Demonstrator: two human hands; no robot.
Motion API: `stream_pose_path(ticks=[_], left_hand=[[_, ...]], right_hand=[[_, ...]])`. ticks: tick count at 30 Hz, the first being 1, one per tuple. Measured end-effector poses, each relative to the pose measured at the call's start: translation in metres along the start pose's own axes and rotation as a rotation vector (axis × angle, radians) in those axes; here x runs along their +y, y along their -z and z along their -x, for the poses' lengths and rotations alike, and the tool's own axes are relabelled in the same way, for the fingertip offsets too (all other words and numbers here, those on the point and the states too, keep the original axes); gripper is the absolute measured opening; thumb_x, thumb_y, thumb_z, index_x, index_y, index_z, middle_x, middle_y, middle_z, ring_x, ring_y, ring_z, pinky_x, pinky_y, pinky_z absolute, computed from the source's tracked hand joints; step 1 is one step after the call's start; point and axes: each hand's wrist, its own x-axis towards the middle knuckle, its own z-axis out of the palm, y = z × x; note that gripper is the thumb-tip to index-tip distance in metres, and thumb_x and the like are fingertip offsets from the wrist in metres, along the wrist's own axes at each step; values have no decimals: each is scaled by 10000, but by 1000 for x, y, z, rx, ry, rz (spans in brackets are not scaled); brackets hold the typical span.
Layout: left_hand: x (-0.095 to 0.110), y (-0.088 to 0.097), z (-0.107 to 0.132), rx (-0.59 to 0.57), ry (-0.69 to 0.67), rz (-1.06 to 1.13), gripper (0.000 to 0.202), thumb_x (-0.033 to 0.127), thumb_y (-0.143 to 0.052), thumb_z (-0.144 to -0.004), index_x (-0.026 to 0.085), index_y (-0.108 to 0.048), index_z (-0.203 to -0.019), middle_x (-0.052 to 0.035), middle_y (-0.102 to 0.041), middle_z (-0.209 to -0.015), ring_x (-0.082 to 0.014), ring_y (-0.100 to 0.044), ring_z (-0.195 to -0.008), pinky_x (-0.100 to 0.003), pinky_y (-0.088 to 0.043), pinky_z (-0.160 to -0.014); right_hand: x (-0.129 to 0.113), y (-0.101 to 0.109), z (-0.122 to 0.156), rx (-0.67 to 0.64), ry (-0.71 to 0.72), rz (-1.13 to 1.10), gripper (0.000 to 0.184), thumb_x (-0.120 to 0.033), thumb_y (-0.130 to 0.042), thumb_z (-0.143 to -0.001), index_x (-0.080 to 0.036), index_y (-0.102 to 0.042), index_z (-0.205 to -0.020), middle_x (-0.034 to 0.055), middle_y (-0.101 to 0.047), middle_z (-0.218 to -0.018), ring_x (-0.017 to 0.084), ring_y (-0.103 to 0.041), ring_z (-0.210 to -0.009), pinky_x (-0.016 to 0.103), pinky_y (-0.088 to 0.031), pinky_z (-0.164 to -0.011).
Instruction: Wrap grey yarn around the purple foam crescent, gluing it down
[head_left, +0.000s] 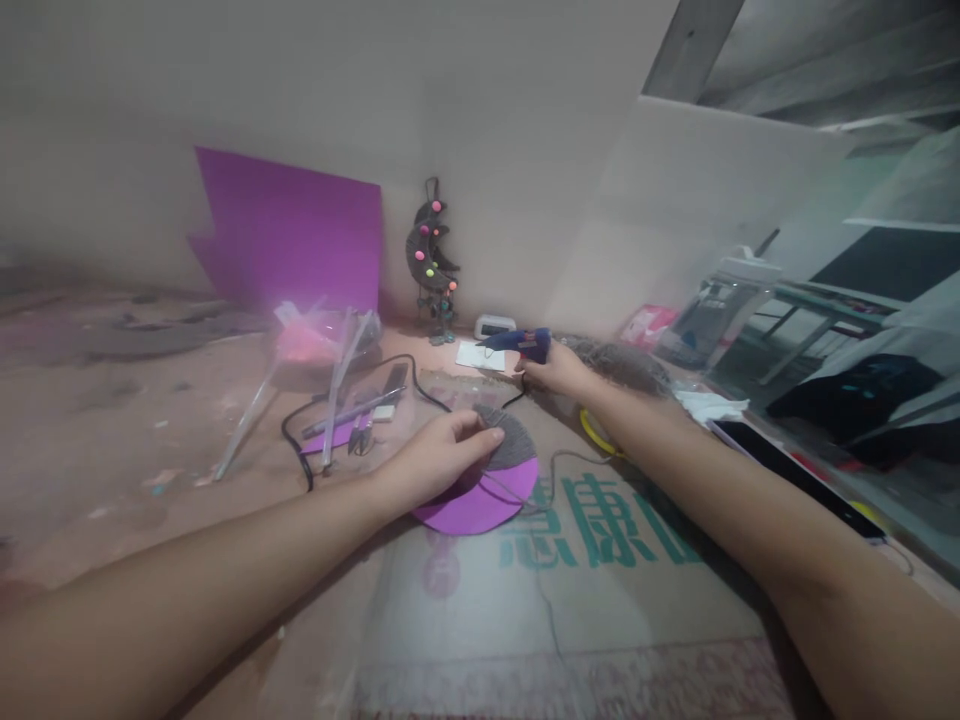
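My left hand (454,452) has hold of a purple crescent-like disc (480,510) at its left side, thumb on top and the other fingers mostly hidden. Grey yarn (514,440) covers the upper part of the disc in close rows, and a loose strand trails off to the right. Farther back, my right hand (555,370) is closed round a dark blue glue gun (525,345), its nozzle pointing left over a small white card (480,355). A black cord (420,385) curves across the table to the left.
Printed cardboard (600,600) lies under the disc. Left are clear glue sticks (339,390), scissors (361,435) and a bag of pink bits (307,340). A yarn-wrapped moon ornament (431,245) and purple sheet (300,230) stand at the wall. Right are a plastic jug (720,310) and phone (795,475).
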Motion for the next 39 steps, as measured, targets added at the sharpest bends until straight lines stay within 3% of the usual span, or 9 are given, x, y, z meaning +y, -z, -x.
stream_pose_path(ticks=[5,8,11,13,17,19,23,27,39], left_hand=[[4,-1,2,113,7,25,296,410,-589,-822,186,-450,-687,40,-510,-491,-70,-442,-401,-188,-301,-401],[9,-3,4,187,-13,78,254,373,-620,-795,179,-477,-714,30,-541,-533,-80,-487,-436,-197,-363,-427],[12,-4,4,237,-28,110,222,344,-623,-786,177,-484,-739,31,-547,-551,-83,-502,-451,-194,-378,-431],[13,-3,4,258,-20,107,206,340,-604,-797,178,-484,-756,37,-540,-552,-83,-501,-447,-190,-372,-419],[11,-1,3,264,-34,57,187,348,-579,-811,176,-505,-808,32,-564,-597,-82,-489,-442,-188,-359,-396],[9,1,2,252,-71,24,196,357,-589,-808,175,-522,-839,21,-590,-639,-85,-499,-459,-191,-362,-406],[7,3,2,249,-129,-52,193,359,-601,-801,176,-544,-826,13,-602,-658,-92,-504,-487,-203,-372,-444],[7,3,2,254,-176,-92,188,361,-600,-805,179,-554,-819,25,-562,-641,-95,-487,-494,-213,-370,-469],[10,4,3,319,-196,-80,160,329,-580,-815,182,-522,-793,22,-577,-611,-104,-531,-518,-207,-411,-490]], right_hand=[[-27,26,24,24,-70,-151,255,-218,-487,-830,-113,-637,-1008,121,-741,-902,172,-692,-772,248,-520,-646],[-40,40,48,127,-80,-276,258,-299,-542,-838,-126,-665,-984,131,-742,-884,212,-697,-828,263,-527,-631],[-47,46,76,150,10,-401,288,-344,-634,-803,-151,-648,-1017,116,-731,-999,208,-696,-834,328,-554,-739],[-48,47,97,125,24,-415,257,-360,-668,-784,-156,-654,-939,97,-734,-925,200,-690,-800,353,-556,-785],[-46,44,135,126,-61,-327,244,-416,-690,-763,-181,-644,-807,67,-708,-764,213,-673,-704,354,-567,-667],[-43,42,148,113,-22,-251,231,-427,-679,-773,-200,-640,-798,59,-699,-764,222,-670,-707,360,-566,-660],[-41,37,156,69,148,-108,158,-396,-642,-813,-240,-616,-813,43,-698,-815,240,-676,-814,382,-557,-749],[-45,35,154,41,177,-54,117,-356,-644,-816,-242,-629,-833,29,-712,-822,233,-674,-806,388,-540,-759],[-48,33,154,-128,227,-17,152,-369,-641,-818,-238,-589,-760,19,-643,-676,195,-612,-618,319,-504,-538]])
